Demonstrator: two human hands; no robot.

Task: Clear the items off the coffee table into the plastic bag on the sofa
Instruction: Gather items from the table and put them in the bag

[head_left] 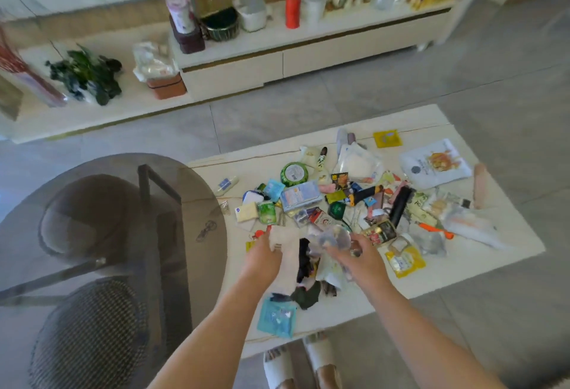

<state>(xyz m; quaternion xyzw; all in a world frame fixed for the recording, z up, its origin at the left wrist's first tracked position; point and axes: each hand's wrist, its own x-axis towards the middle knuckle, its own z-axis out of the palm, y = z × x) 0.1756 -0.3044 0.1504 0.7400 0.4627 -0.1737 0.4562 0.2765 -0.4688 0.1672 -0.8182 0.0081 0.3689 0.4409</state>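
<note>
The white coffee table (438,271) is strewn with several small packets, sachets, tubes and tins. My left hand (265,257) grips a pale cloth-like item (285,242) near the table's front. My right hand (359,257) holds a crumpled clear plastic wrapper (331,239). Between and under the hands hangs a bundle of dark and light packets (308,277). A light blue sachet (277,316) lies at the front edge. The sofa and the plastic bag are not in view.
A round smoked-glass side table (92,203) overlaps the coffee table's left end, with a woven stool (89,336) beneath. A long white media console (277,58) with bottles and jars runs along the far wall. My slippered feet (303,364) stand at the table's front.
</note>
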